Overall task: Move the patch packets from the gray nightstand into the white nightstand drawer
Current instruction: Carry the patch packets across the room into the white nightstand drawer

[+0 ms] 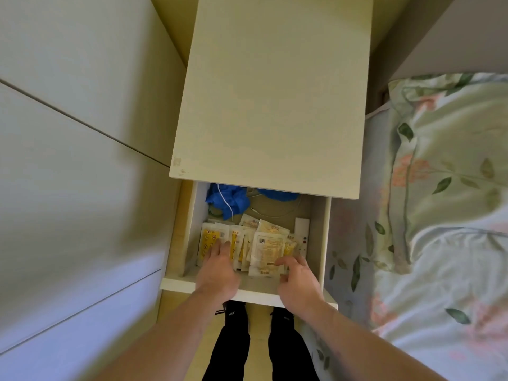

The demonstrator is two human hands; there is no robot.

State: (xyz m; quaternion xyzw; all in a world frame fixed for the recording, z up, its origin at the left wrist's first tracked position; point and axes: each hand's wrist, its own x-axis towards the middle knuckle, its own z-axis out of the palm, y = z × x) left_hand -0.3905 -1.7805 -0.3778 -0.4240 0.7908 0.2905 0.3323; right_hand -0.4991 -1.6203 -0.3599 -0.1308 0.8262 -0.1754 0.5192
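Soft, even daylight throughout; no hard glare is seen. A warm yellowish cast lies over the nightstand top (pixel 269 100) at upper centre. The lower left of the frame is tinted bluish-violet. The drawer (pixel 247 291) interior is dimmer, shaded under the overhanging top; a faint shadow is cast at its back edge. Strong motion blur is noted on the cabinet panels (pixel 68 160) at left and on the floral bedding (pixel 439 215) at right. Wide-angle distortion is evident: straight edges fan outward toward the corners. The centre is moderately sharp; packet print stays illegible.
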